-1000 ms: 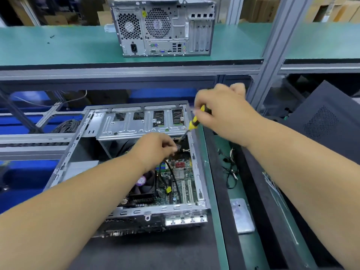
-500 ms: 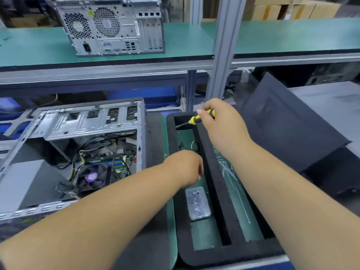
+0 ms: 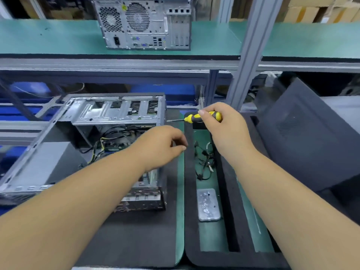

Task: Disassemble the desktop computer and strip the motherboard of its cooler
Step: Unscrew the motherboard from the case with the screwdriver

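Hands (image 3: 224, 131) over green bench mat (image 3: 180, 211), shelf (image 3: 58, 36) above

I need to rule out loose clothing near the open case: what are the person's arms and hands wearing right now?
Nothing is worn that shows. The left hand and right hand are bare, with no gloves, and no rings are visible. Both forearms are bare as far as the frame's edge: no sleeve, cuff, watch, wrist strap or cable shows on either. Fingernails look short and plain.

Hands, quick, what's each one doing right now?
Left hand: fingers loosely curled, apparently holding nothing.
Right hand: grips the yellow-and-black screwdriver.
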